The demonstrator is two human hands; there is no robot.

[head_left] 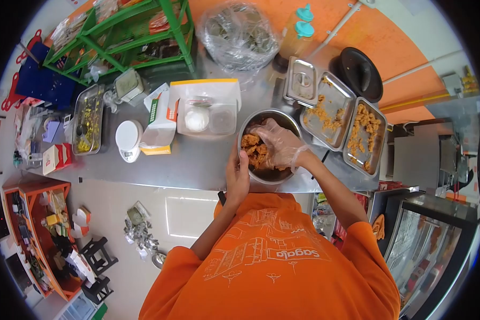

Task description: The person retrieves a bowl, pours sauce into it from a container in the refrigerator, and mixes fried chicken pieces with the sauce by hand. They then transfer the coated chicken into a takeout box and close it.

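A round metal bowl (pixel 274 180) holds brown, coated fried chicken pieces (pixel 255 152). My left hand (pixel 238 175) grips the bowl's left side, thumb up at the rim. Inside the bowl is my right hand (pixel 278 143), in a clear plastic glove, with its fingers curled over the chicken and partly hidden by it. To the left of the bowl stands an open takeaway box (pixel 210 85) with a round white item (pixel 197 119) and a small clear-lidded cup (pixel 222 122) in it.
Metal trays with fried bits (pixel 325 118) and fried pieces (pixel 364 133) lie to the right, beside a lidded steel container (pixel 302 81) and a black lid (pixel 360 74). A white scale (pixel 128 140), a second box (pixel 160 120) and a green rack (pixel 120 45) are at the left.
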